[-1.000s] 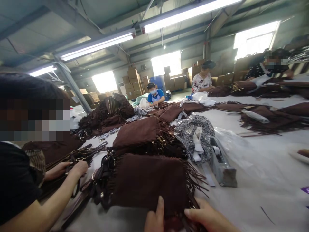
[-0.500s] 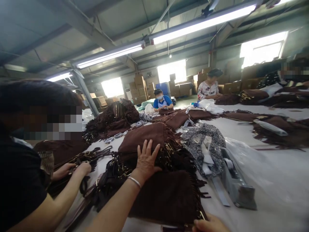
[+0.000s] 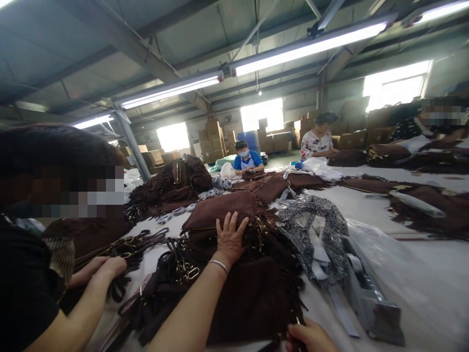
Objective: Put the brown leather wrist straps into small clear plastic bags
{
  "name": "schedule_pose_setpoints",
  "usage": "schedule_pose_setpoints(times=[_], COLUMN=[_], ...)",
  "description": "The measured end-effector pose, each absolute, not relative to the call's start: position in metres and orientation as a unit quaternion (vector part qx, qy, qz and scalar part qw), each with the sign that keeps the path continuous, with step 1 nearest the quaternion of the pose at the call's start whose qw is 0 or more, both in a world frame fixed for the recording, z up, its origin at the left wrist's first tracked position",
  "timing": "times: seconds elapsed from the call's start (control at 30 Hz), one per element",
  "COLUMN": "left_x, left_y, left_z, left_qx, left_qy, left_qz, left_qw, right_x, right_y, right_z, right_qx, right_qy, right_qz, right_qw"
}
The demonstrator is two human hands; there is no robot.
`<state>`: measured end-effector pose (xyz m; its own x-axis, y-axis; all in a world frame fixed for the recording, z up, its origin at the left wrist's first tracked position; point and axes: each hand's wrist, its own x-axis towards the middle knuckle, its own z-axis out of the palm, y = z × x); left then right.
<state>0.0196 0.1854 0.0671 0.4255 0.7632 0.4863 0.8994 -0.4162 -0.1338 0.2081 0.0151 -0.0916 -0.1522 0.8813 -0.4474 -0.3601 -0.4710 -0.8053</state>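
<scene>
My left hand (image 3: 230, 238) reaches forward, fingers spread and flat on a brown suede fringed bag (image 3: 220, 212) that lies on a stack of the same bags. A silver bangle circles that wrist. My right hand (image 3: 309, 338) is at the bottom edge, its fingers curled on the fringed corner of the nearest brown bag (image 3: 252, 298). Dark straps with gold clasps (image 3: 179, 271) lie heaped to the left of this bag.
A co-worker at left handles straps with both hands (image 3: 106, 269). A patterned cloth (image 3: 311, 220), a grey metal tool (image 3: 370, 298) and clear plastic lie to the right on the white table (image 3: 421, 293). More brown bags and seated people are farther back.
My left hand left the near bag's edge and reached forward onto the bag stack. My right hand stayed on the near bag's corner. The view tilted upward a little.
</scene>
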Motion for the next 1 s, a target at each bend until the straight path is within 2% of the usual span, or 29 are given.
schedule_pose_setpoints(times=[0.17,0.27,0.33,0.4,0.47,0.6,0.67,0.73,0.8,0.87,0.93,1.0], left_x=[0.027,0.029,0.027,0.024,0.024,0.03,0.034,0.038,0.044,0.054,0.069,0.086], left_y=[0.151,0.098,0.054,0.013,-0.019,-0.04,-0.038,-0.037,-0.039,-0.043,-0.047,-0.047], left_z=[0.086,0.082,0.064,0.037,0.008,-0.032,-0.036,-0.033,-0.026,-0.019,-0.015,-0.015], left_qx=[-0.826,-0.819,-0.816,-0.828,-0.833,-0.812,-0.798,-0.783,-0.751,-0.661,-0.479,-0.269], left_qy=[-0.508,-0.492,-0.484,-0.487,-0.501,-0.557,-0.575,-0.582,-0.58,-0.565,-0.511,-0.444], left_qz=[-0.178,-0.262,-0.311,-0.269,-0.196,-0.141,-0.149,-0.168,-0.19,-0.204,-0.217,-0.242], left_qw=[0.166,0.139,0.064,-0.063,-0.127,-0.1,-0.1,-0.143,-0.252,-0.45,-0.68,-0.82], right_x=[0.209,0.218,0.224,0.229,0.233,0.241,0.245,0.247,0.247,0.246,0.245,0.244], right_y=[-0.022,-0.056,-0.076,-0.089,-0.094,-0.085,-0.082,-0.084,-0.093,-0.104,-0.114,-0.118], right_z=[-0.045,-0.03,-0.026,-0.023,-0.02,-0.008,-0.001,0.003,0.003,0.0,-0.005,-0.01], right_qx=[-0.45,-0.466,-0.475,-0.478,-0.491,-0.501,-0.491,-0.491,-0.497,-0.497,-0.488,-0.457], right_qy=[-0.196,-0.182,-0.179,-0.187,-0.199,-0.23,-0.255,-0.266,-0.265,-0.268,-0.282,-0.313], right_qz=[0.735,0.733,0.734,0.731,0.717,0.693,0.687,0.69,0.708,0.727,0.737,0.746], right_qw=[0.467,0.461,0.451,0.449,0.453,0.465,0.47,0.461,0.426,0.39,0.373,0.368])
